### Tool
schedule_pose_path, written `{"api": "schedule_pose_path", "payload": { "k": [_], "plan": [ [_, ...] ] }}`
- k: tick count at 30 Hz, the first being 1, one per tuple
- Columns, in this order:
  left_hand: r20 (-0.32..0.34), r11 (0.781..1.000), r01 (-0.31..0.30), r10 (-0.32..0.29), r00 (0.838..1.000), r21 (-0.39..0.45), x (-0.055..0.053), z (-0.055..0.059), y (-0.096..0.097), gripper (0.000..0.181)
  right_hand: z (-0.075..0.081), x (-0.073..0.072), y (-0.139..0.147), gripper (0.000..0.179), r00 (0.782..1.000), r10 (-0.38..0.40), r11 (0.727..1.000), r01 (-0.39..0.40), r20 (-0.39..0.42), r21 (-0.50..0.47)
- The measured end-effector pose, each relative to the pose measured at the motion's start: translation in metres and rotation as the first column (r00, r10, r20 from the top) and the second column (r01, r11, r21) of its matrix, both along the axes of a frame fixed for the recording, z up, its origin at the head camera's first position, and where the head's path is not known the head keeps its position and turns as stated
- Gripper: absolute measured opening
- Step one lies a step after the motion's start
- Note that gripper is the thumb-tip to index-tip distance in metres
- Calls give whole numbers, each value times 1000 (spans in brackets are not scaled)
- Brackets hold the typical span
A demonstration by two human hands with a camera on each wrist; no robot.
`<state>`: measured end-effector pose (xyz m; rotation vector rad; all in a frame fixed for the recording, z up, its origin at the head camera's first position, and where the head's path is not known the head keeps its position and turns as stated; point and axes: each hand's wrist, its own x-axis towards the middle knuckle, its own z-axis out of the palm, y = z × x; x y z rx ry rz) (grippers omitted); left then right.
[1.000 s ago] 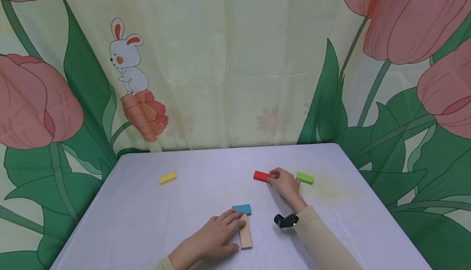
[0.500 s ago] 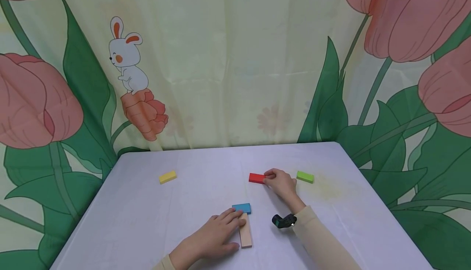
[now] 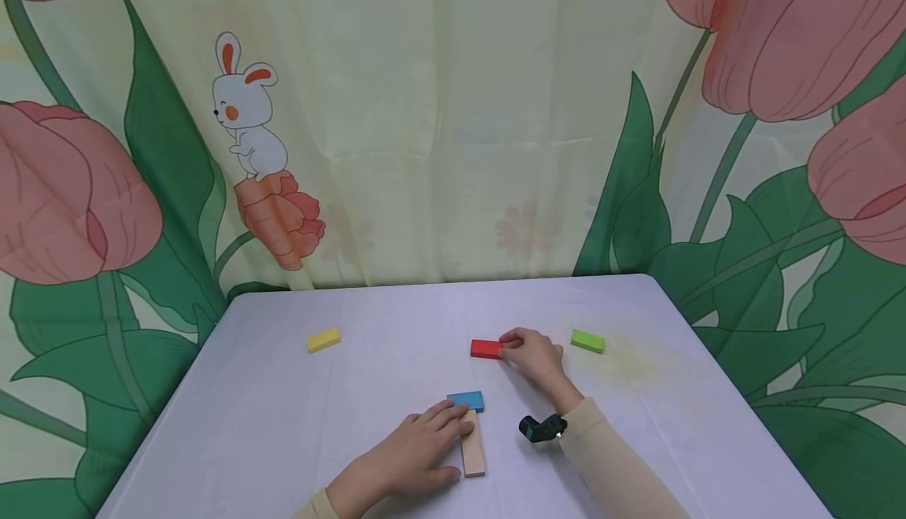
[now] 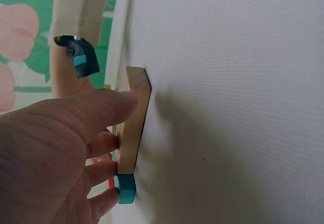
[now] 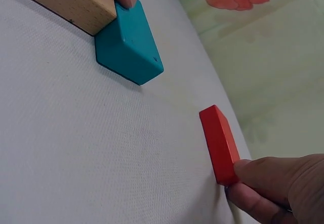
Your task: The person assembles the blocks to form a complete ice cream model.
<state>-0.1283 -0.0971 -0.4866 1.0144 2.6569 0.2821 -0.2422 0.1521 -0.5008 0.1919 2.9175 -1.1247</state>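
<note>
A plain wooden block [image 3: 473,444] lies lengthwise on the table, with a blue block [image 3: 465,401] set crosswise against its far end. My left hand [image 3: 410,456] rests beside them, its extended fingertips touching both blocks and its thumb near the wooden block's near end. Farther out, my right hand [image 3: 534,358] pinches the right end of a red block [image 3: 485,348] between thumb and fingers. In the right wrist view the red block [image 5: 218,143] points away from the fingertips, apart from the blue block [image 5: 129,46].
A yellow block [image 3: 323,340] lies at the far left of the white-covered table [image 3: 269,425]. To the right of my right hand lies a green block [image 3: 587,340]. A flowered curtain [image 3: 453,126] hangs behind the table's far edge. A black wrist camera [image 3: 543,428] sits at my right wrist.
My right hand has moved left and slightly nearer, carrying the red block along and away from the green one. The left hand, the wooden block and the blue block have stayed put.
</note>
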Motion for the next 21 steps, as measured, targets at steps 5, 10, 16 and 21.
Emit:
{"api": "schedule_pose_path", "payload": {
  "k": [5,10,16,21],
  "plan": [
    [10,1000,-3,3,1000,-4,-1,0,1,64,1,0,-3,23,1000,11,1000,-11,9,-4],
    [6,1000,5,-5,1000,-3,-1,1,0,63,3,2,-6,23,999,30,999,-30,23,-15],
    [-5,1000,20,-20,1000,11,0,2,-1,62,4,4,-12,21,998,58,998,-58,26,-18],
    [-5,1000,22,-22,1000,13,0,2,-2,63,3,5,-15,20,996,88,996,-87,14,-12]
  ]
}}
